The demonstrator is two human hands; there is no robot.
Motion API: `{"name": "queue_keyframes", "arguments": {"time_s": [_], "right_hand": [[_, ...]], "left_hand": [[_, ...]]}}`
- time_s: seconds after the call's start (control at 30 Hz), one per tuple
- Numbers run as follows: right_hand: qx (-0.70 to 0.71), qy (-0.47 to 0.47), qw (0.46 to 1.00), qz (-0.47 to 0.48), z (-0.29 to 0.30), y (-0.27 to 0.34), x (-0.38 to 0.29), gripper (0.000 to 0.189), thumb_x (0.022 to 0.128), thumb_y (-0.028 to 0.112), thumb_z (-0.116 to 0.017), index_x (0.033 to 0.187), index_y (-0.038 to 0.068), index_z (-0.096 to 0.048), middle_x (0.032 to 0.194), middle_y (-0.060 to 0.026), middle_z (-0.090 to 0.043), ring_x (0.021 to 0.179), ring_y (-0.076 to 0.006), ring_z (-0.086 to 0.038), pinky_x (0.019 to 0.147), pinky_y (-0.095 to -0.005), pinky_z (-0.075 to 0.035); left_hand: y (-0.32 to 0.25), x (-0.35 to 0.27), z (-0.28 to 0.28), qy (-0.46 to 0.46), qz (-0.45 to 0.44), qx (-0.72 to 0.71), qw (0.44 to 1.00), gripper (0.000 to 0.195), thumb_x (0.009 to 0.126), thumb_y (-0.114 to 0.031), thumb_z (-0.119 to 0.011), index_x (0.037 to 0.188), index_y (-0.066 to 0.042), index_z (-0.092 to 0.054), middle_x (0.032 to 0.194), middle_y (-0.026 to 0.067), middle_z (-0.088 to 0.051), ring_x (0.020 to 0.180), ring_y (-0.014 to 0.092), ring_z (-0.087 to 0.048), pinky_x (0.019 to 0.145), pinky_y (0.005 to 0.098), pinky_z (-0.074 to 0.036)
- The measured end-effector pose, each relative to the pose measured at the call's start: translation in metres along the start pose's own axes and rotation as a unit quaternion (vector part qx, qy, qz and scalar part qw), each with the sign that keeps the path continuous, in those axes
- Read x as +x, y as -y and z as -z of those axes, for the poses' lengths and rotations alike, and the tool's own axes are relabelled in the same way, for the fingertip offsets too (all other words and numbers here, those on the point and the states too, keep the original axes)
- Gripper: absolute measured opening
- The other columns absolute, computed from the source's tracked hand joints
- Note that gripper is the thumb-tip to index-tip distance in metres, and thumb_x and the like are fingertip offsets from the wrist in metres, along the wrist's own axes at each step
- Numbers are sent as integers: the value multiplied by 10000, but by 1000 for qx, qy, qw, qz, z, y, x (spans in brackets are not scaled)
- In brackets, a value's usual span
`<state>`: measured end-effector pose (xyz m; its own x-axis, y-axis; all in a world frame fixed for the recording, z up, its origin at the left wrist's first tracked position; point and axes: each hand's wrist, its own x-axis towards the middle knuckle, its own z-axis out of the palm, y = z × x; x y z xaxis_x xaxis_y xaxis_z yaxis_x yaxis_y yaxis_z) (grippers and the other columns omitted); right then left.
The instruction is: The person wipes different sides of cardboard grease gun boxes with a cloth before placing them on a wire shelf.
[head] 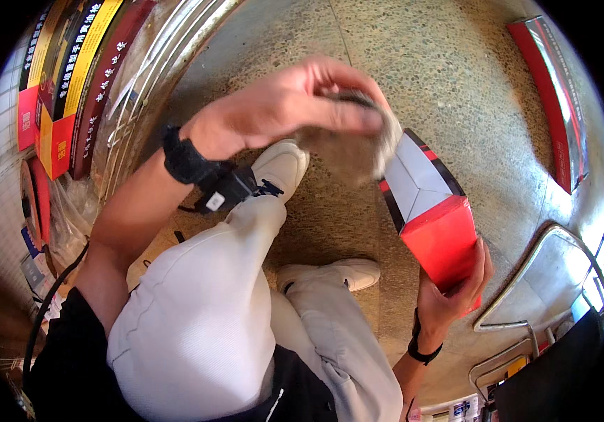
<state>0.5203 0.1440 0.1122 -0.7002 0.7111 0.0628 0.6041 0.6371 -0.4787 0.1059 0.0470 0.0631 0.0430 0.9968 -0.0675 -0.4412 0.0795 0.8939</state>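
Observation:
My left hand (pixel 328 103) is closed on a crumpled grey-brown cloth (pixel 365 140), blurred by motion. The cloth is at the upper left edge of a long red, black and white cardboard box (pixel 439 237); whether it presses on the box cannot be told. My right hand (pixel 452 295) grips the lower end of that box, thumb on the left side and fingers on the right. The box is held tilted above the floor, its red face and a pale grey-white face turned up. Both wrists wear black straps.
A similar red and black box (pixel 550 100) lies on the speckled stone floor (pixel 439 63) at the right. Metal tube frames (pixel 518 274) stand lower right. Several printed boxes (pixel 64 95), plastic wrap and a red reel (pixel 38 200) line the left. My beige shoes (pixel 283 163) are below.

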Motion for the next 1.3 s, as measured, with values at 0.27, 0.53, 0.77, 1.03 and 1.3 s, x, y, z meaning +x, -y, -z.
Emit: {"name": "queue_keyframes", "arguments": {"time_s": [0.27, 0.53, 0.77, 1.03, 1.3], "right_hand": [[25, -28, 999, 15, 2, 5, -1, 1007, 744, -21, -963, 1677, 32, -586, 1613, -197, -659, 1448, -427, -633, 1260, -562, -478], [21, -79, 996, 35, 1, -7, -2, 968, 705, -66, -914, 1632, 22, -647, 1568, -189, -699, 1383, -430, -663, 1204, -558, -507], [21, -65, 997, 25, -2, -7, -8, 947, 701, -85, -892, 1616, 18, -672, 1562, -197, -704, 1374, -441, -660, 1193, -549, -513], [23, -8, 999, 28, -1, -14, -8, 936, 718, -100, -891, 1625, 6, -685, 1568, -201, -698, 1384, -444, -647, 1195, -550, -506], [96, 70, 992, -36, 4, -12, 33, 970, 698, -86, -874, 1637, 71, -690, 1602, -173, -698, 1397, -420, -637, 1246, -514, -500]], "left_hand": [[17, 41, -99, -57, -127, 222, 965, 199, 1069, -158, -890, 1176, -22, -791, 1102, 67, -746, 1009, 197, -715, 956, 338, -546], [42, 65, -118, -200, -160, 357, 898, 262, 1123, -220, -803, 1172, -17, -645, 1023, 159, -699, 922, 293, -699, 849, 433, -554], [102, 71, -69, -261, -29, 382, 886, 264, 1147, -244, -718, 1172, -6, -606, 1002, 201, -690, 889, 383, -688, 829, 479, -546], [131, 62, -26, -235, -6, 448, 862, 345, 1161, -355, -714, 1145, -18, -646, 1033, 182, -691, 991, 404, -693, 874, 545, -545], [45, 47, -33, 96, -37, 372, 923, 1302, 824, -709, -995, 1802, -71, -418, 1818, 202, -480, 1697, 381, -447, 1404, 548, -376]]}}
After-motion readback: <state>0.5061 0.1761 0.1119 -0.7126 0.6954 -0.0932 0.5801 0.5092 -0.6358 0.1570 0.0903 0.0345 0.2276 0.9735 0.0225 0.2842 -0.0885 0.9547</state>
